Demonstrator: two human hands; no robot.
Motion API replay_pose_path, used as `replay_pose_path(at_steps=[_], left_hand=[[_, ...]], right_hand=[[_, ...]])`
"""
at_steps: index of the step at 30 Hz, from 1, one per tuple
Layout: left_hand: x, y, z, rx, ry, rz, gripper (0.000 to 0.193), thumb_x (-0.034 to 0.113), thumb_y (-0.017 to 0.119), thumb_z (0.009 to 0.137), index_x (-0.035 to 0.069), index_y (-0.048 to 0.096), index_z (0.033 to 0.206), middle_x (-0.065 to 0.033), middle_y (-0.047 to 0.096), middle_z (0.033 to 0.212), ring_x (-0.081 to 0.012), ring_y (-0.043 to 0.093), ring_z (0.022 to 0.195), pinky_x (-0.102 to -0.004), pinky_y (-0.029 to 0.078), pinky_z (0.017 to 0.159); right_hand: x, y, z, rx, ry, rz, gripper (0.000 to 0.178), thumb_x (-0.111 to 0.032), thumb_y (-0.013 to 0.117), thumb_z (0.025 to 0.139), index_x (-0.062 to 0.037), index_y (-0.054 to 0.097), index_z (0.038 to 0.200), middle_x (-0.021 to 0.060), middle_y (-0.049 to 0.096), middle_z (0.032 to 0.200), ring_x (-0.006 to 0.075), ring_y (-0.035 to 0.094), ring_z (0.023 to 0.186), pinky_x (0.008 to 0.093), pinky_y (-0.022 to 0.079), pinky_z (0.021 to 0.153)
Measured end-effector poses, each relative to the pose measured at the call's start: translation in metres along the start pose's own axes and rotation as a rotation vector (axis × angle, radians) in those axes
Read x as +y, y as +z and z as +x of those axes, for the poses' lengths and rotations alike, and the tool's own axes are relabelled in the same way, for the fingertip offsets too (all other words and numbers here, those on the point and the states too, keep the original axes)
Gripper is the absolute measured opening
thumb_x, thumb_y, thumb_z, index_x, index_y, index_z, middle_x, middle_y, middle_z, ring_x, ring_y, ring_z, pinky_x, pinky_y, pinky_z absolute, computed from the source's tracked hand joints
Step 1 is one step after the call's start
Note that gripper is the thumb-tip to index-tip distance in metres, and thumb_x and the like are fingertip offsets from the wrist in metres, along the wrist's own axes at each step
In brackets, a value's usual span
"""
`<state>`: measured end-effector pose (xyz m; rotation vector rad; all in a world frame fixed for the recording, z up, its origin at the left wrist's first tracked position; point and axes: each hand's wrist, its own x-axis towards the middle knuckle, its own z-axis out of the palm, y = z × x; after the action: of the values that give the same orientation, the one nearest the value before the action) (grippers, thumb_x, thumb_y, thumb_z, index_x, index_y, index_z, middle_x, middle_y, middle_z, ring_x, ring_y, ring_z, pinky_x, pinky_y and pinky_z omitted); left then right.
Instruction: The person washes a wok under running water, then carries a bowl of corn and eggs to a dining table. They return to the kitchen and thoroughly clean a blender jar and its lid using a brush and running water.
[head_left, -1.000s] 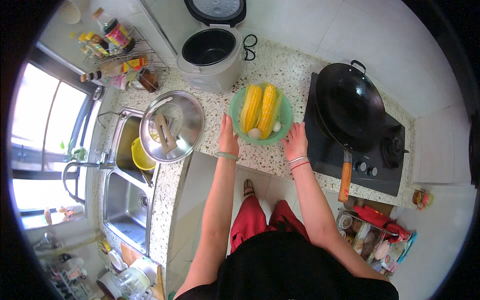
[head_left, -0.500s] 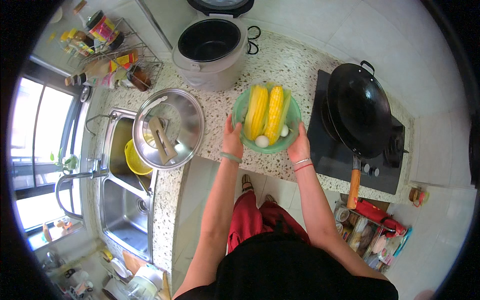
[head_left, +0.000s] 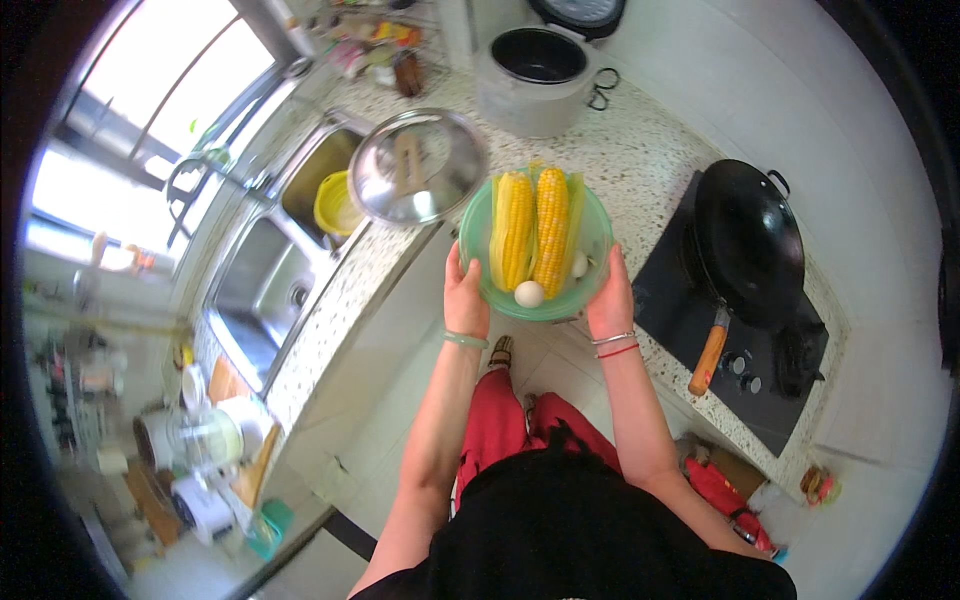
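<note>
Between my two hands is a green bowl (head_left: 478,222), held up by its sides near the counter's front edge. Two ears of corn lie in it: the left corn (head_left: 515,232) and the right corn (head_left: 551,228), both with pale husk partly around them. A white egg (head_left: 529,294) rests at the bowl's near side, and another egg (head_left: 579,264) sits to the right of the corn. My left hand (head_left: 465,297) grips the left rim, thumb on top. My right hand (head_left: 611,300) is closed on the right rim; its fingers are partly hidden under the bowl.
Left of the bowl, a steel pan lid (head_left: 450,185) lies on the counter by the double sink (head_left: 262,300), which holds a yellow basket (head_left: 336,204). Behind stands an open rice cooker (head_left: 535,100). A black wok (head_left: 750,240) sits on the stove (head_left: 665,290) at right.
My view has turned toward the left, so the counter, sink and stove appear rotated. Both hands still hold the bowl, which now appears nearer me, over the counter's front edge.
</note>
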<state>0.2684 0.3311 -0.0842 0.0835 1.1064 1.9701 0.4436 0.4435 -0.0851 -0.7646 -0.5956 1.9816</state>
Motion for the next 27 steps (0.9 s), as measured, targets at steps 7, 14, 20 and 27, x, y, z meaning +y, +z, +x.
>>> replay_pose_path(at_steps=[7, 14, 20, 27], left_hand=[[0.045, -0.068, -0.134, 0.231, 0.235, -0.19, 0.048, 0.004, 0.045, 0.098, 0.005, 0.033, 0.145, -0.0078, 0.048, 0.137, -0.0215, 0.045, 0.128, -0.037, 0.039, 0.106], [0.079, -0.162, -0.269, 0.507, 0.538, -0.18, 0.041, 0.004, 0.043, 0.099, 0.003, 0.038, 0.14, -0.0082, 0.049, 0.136, -0.0202, 0.046, 0.126, -0.0357, 0.037, 0.108], [0.108, -0.231, -0.407, 0.734, 0.744, -0.341, 0.041, 0.003, 0.045, 0.098, 0.003, 0.04, 0.138, -0.009, 0.047, 0.137, -0.0187, 0.044, 0.127, -0.0351, 0.035, 0.11], [0.137, -0.321, -0.57, 0.998, 1.022, -0.355, 0.042, 0.004, 0.044, 0.098, 0.001, 0.041, 0.139, -0.0094, 0.049, 0.137, -0.019, 0.045, 0.128, -0.035, 0.035, 0.109]], right_hand=[[0.041, 0.044, -0.082, -0.201, 0.212, -0.11, 0.055, -0.033, 0.046, 0.101, -0.0024, 0.035, 0.145, 0.0048, 0.04, 0.146, 0.0178, 0.037, 0.133, 0.0334, 0.029, 0.111], [0.114, 0.101, -0.188, -0.507, 0.425, -0.248, 0.046, -0.022, 0.042, 0.103, 0.0001, 0.039, 0.143, 0.0066, 0.042, 0.146, 0.0184, 0.037, 0.134, 0.0333, 0.027, 0.112], [0.191, 0.155, -0.304, -0.725, 0.675, -0.289, 0.044, -0.019, 0.041, 0.103, 0.0015, 0.039, 0.143, 0.0078, 0.045, 0.143, 0.0187, 0.042, 0.131, 0.0336, 0.033, 0.11], [0.299, 0.202, -0.469, -0.98, 0.929, -0.346, 0.046, -0.019, 0.044, 0.101, 0.0001, 0.037, 0.143, 0.0065, 0.044, 0.144, 0.0194, 0.042, 0.13, 0.0354, 0.032, 0.111]])
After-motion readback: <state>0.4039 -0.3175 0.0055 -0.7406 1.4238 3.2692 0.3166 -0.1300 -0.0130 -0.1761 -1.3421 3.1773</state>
